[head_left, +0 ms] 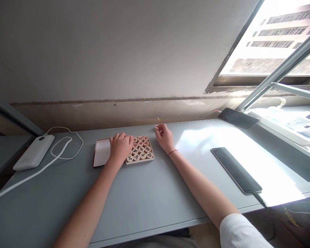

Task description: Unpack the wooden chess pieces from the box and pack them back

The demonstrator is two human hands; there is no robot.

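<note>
A shallow box of Chinese chess pieces [140, 160] lies on the desk, its round pale discs marked with red and black characters in rows. My left hand [120, 146] covers the box's left side, its fingers bent over it and the fingertips hidden. Beside the box is the lid [102, 151], a pale tray with a dark red edge, partly behind that same hand. Right of the box, close to the desk's back edge, my right hand [165, 137] pinches a single Chinese chess piece [156, 127] between thumb and fingers.
On the left, a white power bank [34, 152] has a white cable [45, 167] looping from it. A dark phone [236, 169] with a cable lies at right, and another dark device [238, 118] sits at the back right corner. The wall [113, 51] rises behind the desk [150, 193].
</note>
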